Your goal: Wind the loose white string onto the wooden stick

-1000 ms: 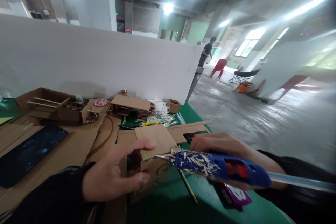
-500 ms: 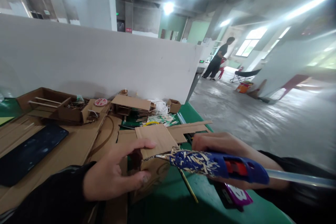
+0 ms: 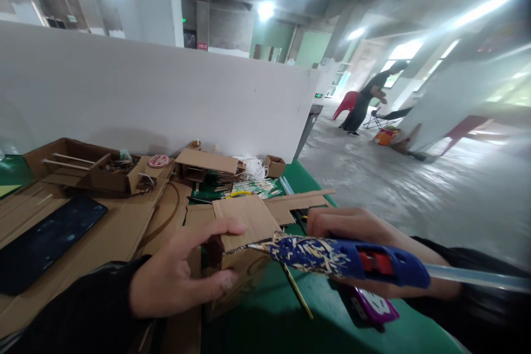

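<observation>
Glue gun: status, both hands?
Right hand gripping glue gun, nozzle at cardboard box. Left hand clamps box. Stick beneath gun.

glue gun right of cardboard box

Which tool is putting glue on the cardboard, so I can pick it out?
On the green table, look just right of the small cardboard box. The glue gun is in the right hand: blue, crusted with dried glue, a clear stick out the back.
</observation>
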Demonstrator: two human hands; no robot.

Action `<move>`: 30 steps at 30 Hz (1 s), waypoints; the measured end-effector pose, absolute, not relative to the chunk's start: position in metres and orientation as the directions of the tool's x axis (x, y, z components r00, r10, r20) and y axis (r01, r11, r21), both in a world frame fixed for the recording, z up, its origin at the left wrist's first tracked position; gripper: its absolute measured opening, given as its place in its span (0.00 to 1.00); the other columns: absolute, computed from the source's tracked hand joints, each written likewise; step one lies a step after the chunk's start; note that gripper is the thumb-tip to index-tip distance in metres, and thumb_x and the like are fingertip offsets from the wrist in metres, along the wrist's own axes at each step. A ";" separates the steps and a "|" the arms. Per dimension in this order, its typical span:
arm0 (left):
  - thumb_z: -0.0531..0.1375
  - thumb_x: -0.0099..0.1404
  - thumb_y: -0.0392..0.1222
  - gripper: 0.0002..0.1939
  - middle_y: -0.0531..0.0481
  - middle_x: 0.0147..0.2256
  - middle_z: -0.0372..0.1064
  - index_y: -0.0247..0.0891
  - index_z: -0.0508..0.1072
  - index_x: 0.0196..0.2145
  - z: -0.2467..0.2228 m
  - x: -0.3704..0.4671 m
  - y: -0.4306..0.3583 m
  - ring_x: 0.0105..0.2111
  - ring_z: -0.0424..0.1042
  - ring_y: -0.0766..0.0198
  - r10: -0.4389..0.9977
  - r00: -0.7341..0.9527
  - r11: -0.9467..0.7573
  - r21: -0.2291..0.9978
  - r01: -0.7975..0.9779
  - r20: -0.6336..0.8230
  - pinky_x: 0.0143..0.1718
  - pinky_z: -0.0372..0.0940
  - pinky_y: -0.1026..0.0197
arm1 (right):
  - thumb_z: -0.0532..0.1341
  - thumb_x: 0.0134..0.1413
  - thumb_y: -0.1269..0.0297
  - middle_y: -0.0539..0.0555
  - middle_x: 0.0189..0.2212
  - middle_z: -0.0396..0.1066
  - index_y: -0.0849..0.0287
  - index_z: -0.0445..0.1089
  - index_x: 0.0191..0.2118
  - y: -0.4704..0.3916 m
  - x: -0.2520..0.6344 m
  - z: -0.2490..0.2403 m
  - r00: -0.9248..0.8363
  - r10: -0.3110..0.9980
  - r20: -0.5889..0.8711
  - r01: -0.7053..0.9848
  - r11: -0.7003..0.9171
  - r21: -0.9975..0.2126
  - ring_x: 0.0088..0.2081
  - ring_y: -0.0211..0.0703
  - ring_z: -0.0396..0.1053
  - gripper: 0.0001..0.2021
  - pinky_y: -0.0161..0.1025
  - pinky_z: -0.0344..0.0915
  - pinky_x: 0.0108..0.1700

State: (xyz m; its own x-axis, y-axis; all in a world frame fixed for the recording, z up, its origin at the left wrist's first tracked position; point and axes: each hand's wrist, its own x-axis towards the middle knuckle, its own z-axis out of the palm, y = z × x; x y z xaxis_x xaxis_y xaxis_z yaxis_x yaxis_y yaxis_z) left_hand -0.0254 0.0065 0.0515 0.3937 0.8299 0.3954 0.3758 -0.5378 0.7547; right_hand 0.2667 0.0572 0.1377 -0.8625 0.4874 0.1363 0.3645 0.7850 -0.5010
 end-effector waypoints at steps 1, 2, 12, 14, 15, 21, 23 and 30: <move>0.63 0.59 0.39 0.26 0.47 0.48 0.72 0.45 0.65 0.54 0.051 -0.025 0.006 0.40 0.74 0.60 0.832 0.393 -0.534 0.757 0.378 0.390 0.40 0.69 0.62 | 0.61 0.50 0.63 0.48 0.26 0.61 0.56 0.61 0.31 0.057 0.267 0.137 -0.861 0.491 0.130 0.371 0.782 -0.501 0.26 0.37 0.54 0.07 0.35 0.52 0.28; 0.63 0.59 0.39 0.26 0.47 0.48 0.72 0.46 0.65 0.54 0.051 -0.026 0.006 0.41 0.74 0.60 0.834 0.394 -0.531 0.758 0.379 0.388 0.41 0.69 0.62 | 0.61 0.50 0.63 0.48 0.26 0.61 0.57 0.61 0.31 0.057 0.268 0.137 -0.860 0.494 0.127 0.376 0.782 -0.497 0.27 0.37 0.54 0.07 0.35 0.52 0.28; 0.63 0.59 0.38 0.25 0.46 0.51 0.70 0.45 0.66 0.54 0.049 -0.027 0.005 0.45 0.73 0.58 0.849 0.386 -0.502 0.778 0.379 0.360 0.44 0.69 0.60 | 0.61 0.51 0.63 0.47 0.25 0.60 0.56 0.60 0.30 0.058 0.271 0.136 -0.860 0.494 0.130 0.378 0.787 -0.487 0.25 0.37 0.54 0.07 0.35 0.52 0.27; 0.64 0.58 0.38 0.25 0.46 0.50 0.71 0.45 0.66 0.54 0.049 -0.027 0.004 0.44 0.73 0.58 0.851 0.380 -0.498 0.785 0.368 0.362 0.44 0.69 0.60 | 0.60 0.51 0.63 0.48 0.25 0.60 0.56 0.60 0.30 0.058 0.272 0.136 -0.859 0.496 0.130 0.381 0.787 -0.485 0.25 0.37 0.54 0.07 0.35 0.52 0.27; 0.64 0.58 0.38 0.25 0.47 0.50 0.71 0.45 0.67 0.54 0.049 -0.026 0.004 0.44 0.73 0.58 0.854 0.365 -0.497 0.789 0.361 0.371 0.44 0.69 0.60 | 0.60 0.51 0.63 0.48 0.25 0.60 0.56 0.60 0.30 0.057 0.272 0.136 -0.858 0.497 0.130 0.383 0.788 -0.482 0.25 0.37 0.54 0.07 0.35 0.52 0.27; 0.64 0.57 0.39 0.25 0.47 0.51 0.70 0.44 0.69 0.53 0.049 -0.025 0.003 0.44 0.72 0.59 0.871 0.323 -0.477 0.795 0.374 0.370 0.46 0.69 0.60 | 0.60 0.52 0.64 0.48 0.25 0.60 0.57 0.61 0.30 0.057 0.274 0.137 -0.850 0.515 0.113 0.405 0.774 -0.486 0.25 0.38 0.54 0.06 0.35 0.52 0.27; 0.64 0.57 0.39 0.25 0.47 0.51 0.70 0.44 0.69 0.53 0.049 -0.026 0.003 0.44 0.73 0.59 0.868 0.336 -0.479 0.795 0.373 0.366 0.46 0.69 0.61 | 0.60 0.52 0.64 0.48 0.25 0.61 0.57 0.61 0.30 0.057 0.275 0.136 -0.846 0.520 0.120 0.406 0.773 -0.487 0.25 0.38 0.55 0.06 0.35 0.52 0.26; 0.64 0.58 0.39 0.25 0.47 0.51 0.70 0.46 0.68 0.53 0.050 -0.027 0.003 0.43 0.73 0.61 0.871 0.345 -0.470 0.798 0.377 0.350 0.45 0.69 0.62 | 0.60 0.52 0.65 0.48 0.25 0.62 0.57 0.61 0.30 0.057 0.278 0.135 -0.842 0.529 0.103 0.420 0.764 -0.489 0.25 0.38 0.57 0.06 0.35 0.54 0.28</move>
State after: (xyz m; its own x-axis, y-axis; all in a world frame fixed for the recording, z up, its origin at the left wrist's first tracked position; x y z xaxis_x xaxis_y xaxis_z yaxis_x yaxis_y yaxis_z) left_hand -0.0269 0.0033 0.0496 0.3454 0.8708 0.3500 0.3768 -0.4702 0.7981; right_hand 0.2783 0.0573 0.1353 -0.8424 0.5289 0.1029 0.4202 0.7644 -0.4889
